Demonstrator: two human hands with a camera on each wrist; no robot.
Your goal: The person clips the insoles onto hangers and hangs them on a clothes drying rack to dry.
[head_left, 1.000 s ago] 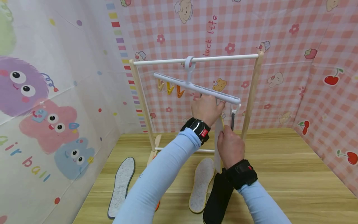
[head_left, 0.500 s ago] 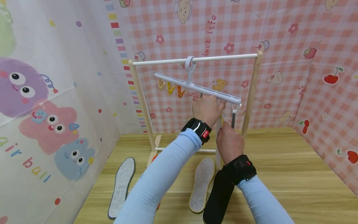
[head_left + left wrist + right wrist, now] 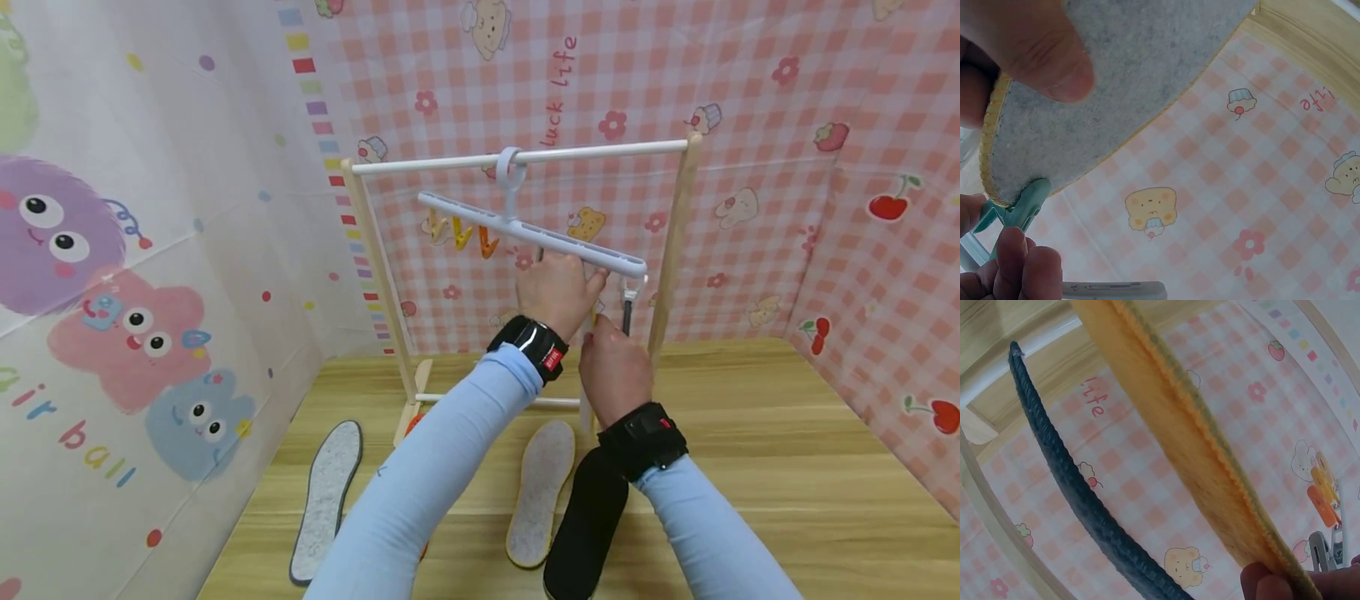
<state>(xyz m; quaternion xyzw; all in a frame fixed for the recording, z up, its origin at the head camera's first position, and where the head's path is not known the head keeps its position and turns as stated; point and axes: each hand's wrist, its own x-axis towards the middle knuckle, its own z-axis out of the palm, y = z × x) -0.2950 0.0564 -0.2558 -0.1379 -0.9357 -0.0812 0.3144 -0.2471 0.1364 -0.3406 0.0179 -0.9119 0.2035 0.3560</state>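
Observation:
My left hand [image 3: 555, 292] is raised just under the right half of a white hanger [image 3: 528, 233]. In the left wrist view its fingers pinch a green clothespin [image 3: 1025, 209], whose tip overlaps the end of a grey felt insole [image 3: 1129, 81] with yellow edging. Lower down, my right hand [image 3: 618, 371] grips that same insole near its upper end, thumb on the grey face. Its other face is yellow in the right wrist view. A dark insole [image 3: 627, 317] hangs edge-on from a white clip [image 3: 632, 289] at the hanger's right end.
The hanger hooks over the white bar [image 3: 600, 153] of a wooden rack [image 3: 678, 242]. Several clips, among them an orange clip [image 3: 487, 242], hang on its left half. On the table lie a grey insole [image 3: 326, 500], a yellow-edged insole [image 3: 542, 492] and a black insole [image 3: 588, 521].
My right hand has risen slightly, lifting the yellow-edged insole, which has turned more edge-on. My left hand stays almost still under the hanger.

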